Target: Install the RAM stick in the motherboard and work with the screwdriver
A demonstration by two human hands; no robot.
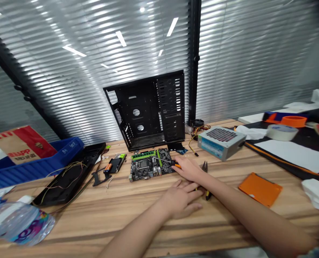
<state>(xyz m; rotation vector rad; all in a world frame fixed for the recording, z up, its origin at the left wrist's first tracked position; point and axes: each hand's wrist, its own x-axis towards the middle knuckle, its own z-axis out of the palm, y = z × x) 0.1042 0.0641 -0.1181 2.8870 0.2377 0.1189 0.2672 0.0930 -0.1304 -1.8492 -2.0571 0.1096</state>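
A green and black motherboard (pixel 150 165) lies flat on the wooden table (pixel 116 211). My right hand (pixel 188 168) rests at its right edge, closed on a small screwdriver (pixel 172 163) with an orange and black handle whose tip points onto the board. My left hand (pixel 182 200) lies flat on the table just in front of it, fingers stretched out, holding nothing. Pliers (pixel 205 172) with black and yellow handles lie partly hidden under my right wrist.
An empty black computer case (pixel 151 111) stands behind the board. A grey power supply (pixel 220 142) sits right, an orange flat case (pixel 260 189) nearer. A black side panel with wires (pixel 70 175), a blue bin (pixel 35 161) and a plastic bag (pixel 19 222) lie left. A tape roll (pixel 282 132) is far right.
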